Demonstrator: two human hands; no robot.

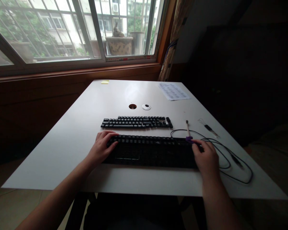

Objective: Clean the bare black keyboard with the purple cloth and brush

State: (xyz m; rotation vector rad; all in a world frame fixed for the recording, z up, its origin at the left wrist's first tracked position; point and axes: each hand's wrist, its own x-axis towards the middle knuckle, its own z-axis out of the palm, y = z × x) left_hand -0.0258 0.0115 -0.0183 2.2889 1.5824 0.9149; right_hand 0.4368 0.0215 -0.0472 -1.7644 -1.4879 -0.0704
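A black keyboard (pixel 156 153) lies across the front of the white table. Keycaps stand along its far rows, while its nearer part looks dark and bare, with detail lost in shadow. My left hand (pixel 104 142) grips its left end, thumb on the near side and fingers over the far edge. At the right end, my right hand (pixel 207 156) is closed, its fingertips at the purple handle of a small brush (pixel 188 131). The brush's pale neck and dark tip point away from me; the rest of its handle is hidden by my fingers.
Loose keycaps (pixel 136 122) lie in rows behind the keyboard. A black cable (pixel 230 150) loops at the right, near a wire keycap puller (pixel 208 127). Farther back are two round table holes (pixel 132 106), a printed sheet (pixel 174 91) and a yellow note (pixel 105 82).
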